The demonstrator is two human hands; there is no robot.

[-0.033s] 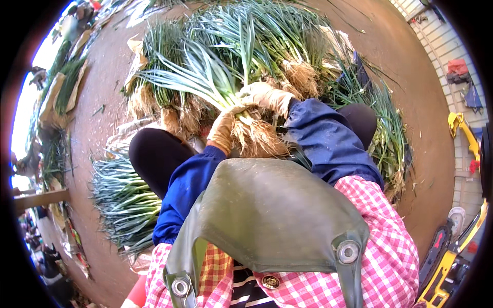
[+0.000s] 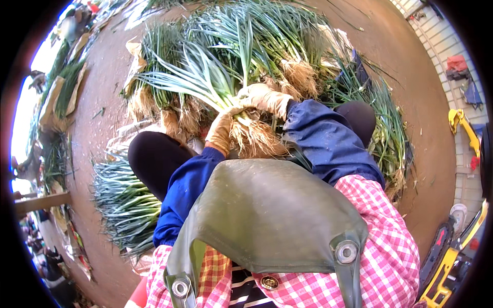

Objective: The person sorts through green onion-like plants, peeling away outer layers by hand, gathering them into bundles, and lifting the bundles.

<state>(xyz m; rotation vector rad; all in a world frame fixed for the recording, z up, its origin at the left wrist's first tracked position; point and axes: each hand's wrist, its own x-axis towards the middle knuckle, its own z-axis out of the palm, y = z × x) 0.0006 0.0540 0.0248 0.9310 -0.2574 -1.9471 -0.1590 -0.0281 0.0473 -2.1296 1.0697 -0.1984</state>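
Held over my lap is a bunch of scallions (image 2: 222, 97), leaves fanned to the upper left and pale stringy roots hanging at the lower right. My left hand (image 2: 222, 131), in a tan work glove, is closed around the white stems just above the roots. Touching the bunch from the right, my gloved right hand (image 2: 264, 100) has its fingers closed at the stems. A single scallion stalk (image 2: 246, 51) rises upright from those fingers; its lower end is hidden by the glove.
A large heap of untrimmed scallions (image 2: 287, 36) with roots lies ahead of me and curves down my right side. By my left knee lies a neater pile of scallions (image 2: 128, 205). A yellow tool frame (image 2: 441, 282) stands at the lower right, near the tiled edge (image 2: 436, 46).
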